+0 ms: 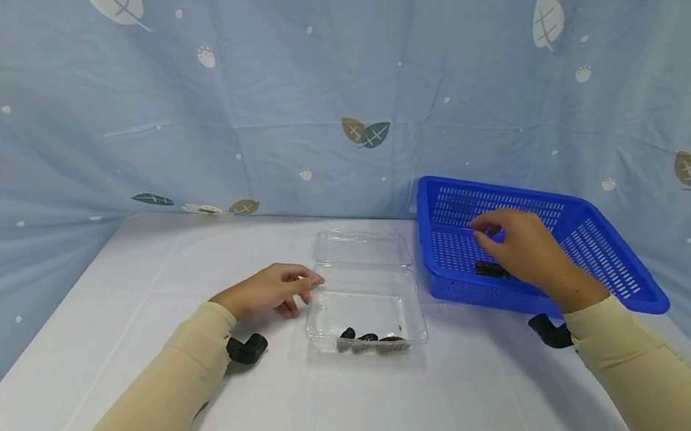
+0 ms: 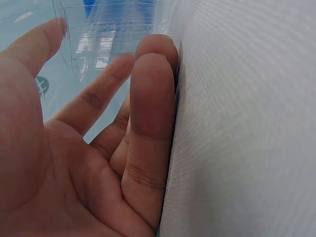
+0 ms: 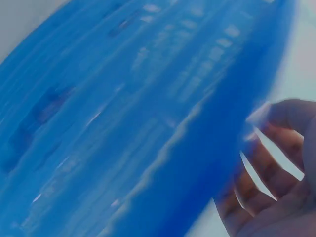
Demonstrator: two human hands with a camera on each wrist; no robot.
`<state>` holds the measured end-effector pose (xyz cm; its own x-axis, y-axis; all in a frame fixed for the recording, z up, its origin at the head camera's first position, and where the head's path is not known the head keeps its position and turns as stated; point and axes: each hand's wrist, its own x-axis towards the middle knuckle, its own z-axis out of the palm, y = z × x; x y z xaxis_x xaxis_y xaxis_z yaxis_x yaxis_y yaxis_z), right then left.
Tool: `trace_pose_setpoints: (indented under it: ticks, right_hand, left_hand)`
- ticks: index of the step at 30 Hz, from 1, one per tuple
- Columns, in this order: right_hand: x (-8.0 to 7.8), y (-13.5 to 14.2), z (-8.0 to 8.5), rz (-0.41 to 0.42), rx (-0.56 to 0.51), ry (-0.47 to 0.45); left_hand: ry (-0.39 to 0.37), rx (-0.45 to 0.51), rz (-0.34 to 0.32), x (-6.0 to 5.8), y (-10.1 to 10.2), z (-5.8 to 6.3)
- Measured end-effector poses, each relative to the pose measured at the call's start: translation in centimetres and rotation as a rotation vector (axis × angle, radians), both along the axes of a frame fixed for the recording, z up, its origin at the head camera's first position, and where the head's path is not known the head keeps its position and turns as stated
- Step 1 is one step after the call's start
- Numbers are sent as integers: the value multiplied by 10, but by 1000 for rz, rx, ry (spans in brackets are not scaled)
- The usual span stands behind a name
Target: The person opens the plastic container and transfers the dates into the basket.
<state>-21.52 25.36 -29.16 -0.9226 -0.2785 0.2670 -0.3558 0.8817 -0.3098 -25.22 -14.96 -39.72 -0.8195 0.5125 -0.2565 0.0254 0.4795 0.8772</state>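
Observation:
A clear plastic clamshell box lies with its lid folded back. Along its near wall sit several small, dark, glossy oval pieces. My left hand rests on the white table at the box's left side, fingers relaxed and fingertips right at its edge; the left wrist view shows nothing in the palm. Over the blue basket hovers my right hand, its fingers loosely bent. Below it, more dark pieces lie on the basket floor. The right wrist view, blurred, shows dark reddish pieces there.
The perforated blue basket stands at the right, close to the patterned blue curtain behind the table. A white cloth covers the table. Black wrist mounts project from under both forearms.

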Motion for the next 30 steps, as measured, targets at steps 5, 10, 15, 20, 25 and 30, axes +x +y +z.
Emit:
trace_pose_setpoints:
  ticks: [5, 10, 15, 20, 25, 30]
  right_hand:
    - [14, -41, -1, 141, -8, 26]
    - [25, -76, -6, 263, -11, -13]
    - [31, -102, -19, 397, 16, -82]
    - [30, -123, -35, 511, 36, -165]
    - [25, -136, -49, 543, 37, -255]
    - [19, -144, -61, 560, 57, -354]
  left_hand:
    - [-3, 3, -1, 0, -1, -1]
    - [-4, 13, 0, 1, 0, 1]
    - [0, 10, 6, 2, 0, 2]
    - [1, -2, 16, 2, 0, 3]
    - [-2, -9, 13, 2, 1, 3]
    - [3, -1, 7, 2, 1, 3]
